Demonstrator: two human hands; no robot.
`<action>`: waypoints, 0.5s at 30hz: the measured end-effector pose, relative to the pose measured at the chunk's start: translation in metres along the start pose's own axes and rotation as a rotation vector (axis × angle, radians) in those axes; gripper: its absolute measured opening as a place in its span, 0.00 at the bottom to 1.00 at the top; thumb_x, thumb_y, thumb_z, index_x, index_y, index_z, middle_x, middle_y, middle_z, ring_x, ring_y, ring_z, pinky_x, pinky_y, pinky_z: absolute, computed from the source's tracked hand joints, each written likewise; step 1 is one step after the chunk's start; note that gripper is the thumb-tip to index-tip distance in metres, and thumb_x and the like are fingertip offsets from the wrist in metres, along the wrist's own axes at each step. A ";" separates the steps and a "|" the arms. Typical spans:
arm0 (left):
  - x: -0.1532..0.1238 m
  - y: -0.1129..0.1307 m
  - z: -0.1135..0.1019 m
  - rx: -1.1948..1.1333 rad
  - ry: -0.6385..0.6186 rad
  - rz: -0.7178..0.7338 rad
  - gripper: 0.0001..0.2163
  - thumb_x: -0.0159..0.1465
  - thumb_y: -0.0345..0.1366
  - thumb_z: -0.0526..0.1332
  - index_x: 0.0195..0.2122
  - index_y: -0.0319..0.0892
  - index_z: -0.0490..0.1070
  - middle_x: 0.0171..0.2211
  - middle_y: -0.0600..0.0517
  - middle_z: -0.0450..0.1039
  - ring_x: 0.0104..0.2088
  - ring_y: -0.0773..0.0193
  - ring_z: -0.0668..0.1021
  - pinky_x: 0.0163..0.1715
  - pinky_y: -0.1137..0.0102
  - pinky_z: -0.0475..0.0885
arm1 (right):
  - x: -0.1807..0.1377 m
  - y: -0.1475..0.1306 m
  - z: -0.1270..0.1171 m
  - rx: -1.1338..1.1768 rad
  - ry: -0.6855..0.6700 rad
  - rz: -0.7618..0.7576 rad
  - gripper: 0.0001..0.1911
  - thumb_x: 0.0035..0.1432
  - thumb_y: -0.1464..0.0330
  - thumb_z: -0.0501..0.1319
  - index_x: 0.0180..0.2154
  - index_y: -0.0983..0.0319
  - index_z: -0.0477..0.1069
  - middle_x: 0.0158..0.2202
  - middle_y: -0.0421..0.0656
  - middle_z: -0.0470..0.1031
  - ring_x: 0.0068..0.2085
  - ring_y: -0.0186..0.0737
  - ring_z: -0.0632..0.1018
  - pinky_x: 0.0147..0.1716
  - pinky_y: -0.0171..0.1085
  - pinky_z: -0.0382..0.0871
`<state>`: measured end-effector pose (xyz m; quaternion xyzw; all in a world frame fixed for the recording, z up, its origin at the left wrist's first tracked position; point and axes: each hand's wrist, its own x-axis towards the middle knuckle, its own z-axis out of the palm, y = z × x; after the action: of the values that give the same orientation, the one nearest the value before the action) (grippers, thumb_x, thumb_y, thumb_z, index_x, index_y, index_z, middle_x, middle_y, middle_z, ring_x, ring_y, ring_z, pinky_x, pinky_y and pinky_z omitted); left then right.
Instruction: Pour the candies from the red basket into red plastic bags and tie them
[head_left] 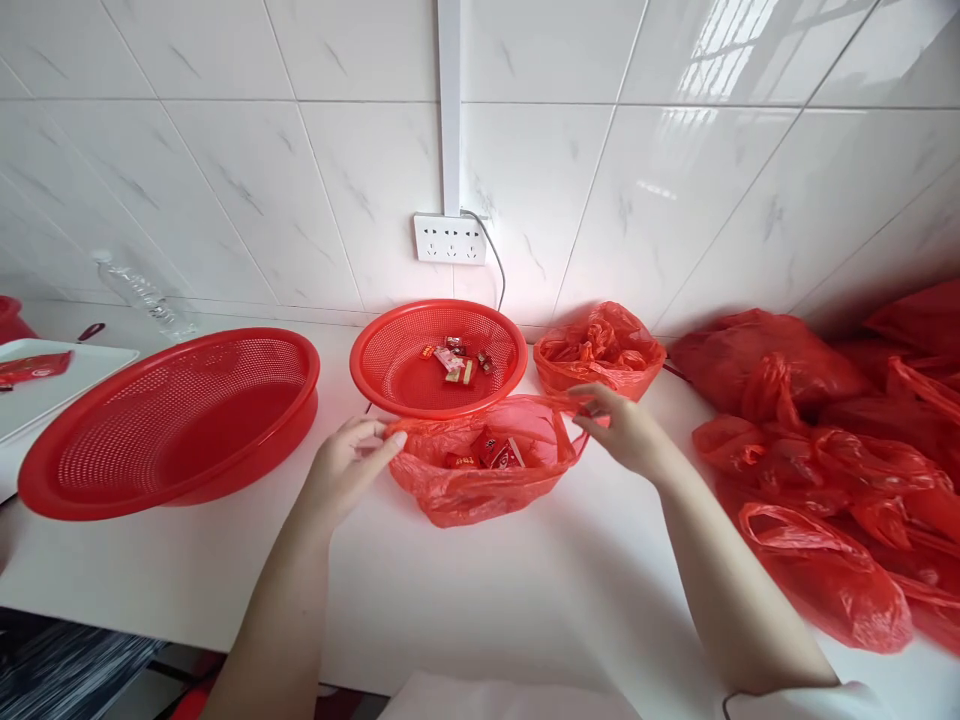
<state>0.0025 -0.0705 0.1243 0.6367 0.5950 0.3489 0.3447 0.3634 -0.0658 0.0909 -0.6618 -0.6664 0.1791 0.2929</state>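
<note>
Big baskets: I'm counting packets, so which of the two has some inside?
The basket below the socket, behind the open bag: small packets lie in it. The big left basket shows none.

The person wears a white top (pixel 510 702), a plain patch of it showing by the tabletop's (pixel 450 610) near edge. The right sleeve (pixel 817 703), white too, stops near the elbow, a thin dark line curving beside its hem; trim or cord, I can't tell. Both forearms (pixel 289 590) are slim and bare, as are the left hand (pixel 349 470) and right hand (pixel 624 430).
</note>
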 end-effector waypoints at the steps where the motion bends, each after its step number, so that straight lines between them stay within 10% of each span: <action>1: 0.001 0.009 -0.002 -0.114 0.052 0.025 0.12 0.59 0.47 0.65 0.34 0.44 0.76 0.52 0.48 0.74 0.52 0.54 0.76 0.51 0.63 0.69 | 0.001 -0.007 -0.008 0.107 0.098 -0.070 0.15 0.59 0.65 0.62 0.49 0.57 0.71 0.38 0.43 0.78 0.40 0.43 0.80 0.41 0.44 0.74; 8: 0.012 0.071 -0.011 -0.599 0.054 0.418 0.12 0.60 0.39 0.67 0.45 0.49 0.76 0.50 0.49 0.76 0.57 0.51 0.74 0.58 0.55 0.68 | 0.011 -0.084 -0.035 0.611 0.866 -0.508 0.06 0.59 0.65 0.66 0.39 0.57 0.72 0.36 0.43 0.76 0.40 0.40 0.79 0.44 0.44 0.76; 12: 0.008 0.104 0.007 -0.463 -0.234 0.477 0.27 0.59 0.38 0.68 0.59 0.53 0.64 0.42 0.49 0.76 0.47 0.54 0.79 0.45 0.61 0.77 | 0.009 -0.123 -0.026 0.618 0.707 -0.675 0.02 0.60 0.68 0.64 0.37 0.56 0.73 0.35 0.41 0.77 0.39 0.41 0.80 0.43 0.44 0.76; 15: 0.009 0.117 0.031 -0.298 -0.427 0.497 0.13 0.59 0.39 0.68 0.44 0.47 0.70 0.32 0.53 0.71 0.36 0.62 0.76 0.36 0.68 0.74 | 0.006 -0.140 -0.023 0.525 0.449 -0.844 0.03 0.61 0.70 0.63 0.37 0.56 0.74 0.35 0.40 0.78 0.42 0.41 0.80 0.47 0.45 0.75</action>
<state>0.0899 -0.0690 0.2086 0.7632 0.2791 0.3643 0.4549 0.2699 -0.0721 0.1969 -0.2635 -0.7280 0.0609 0.6300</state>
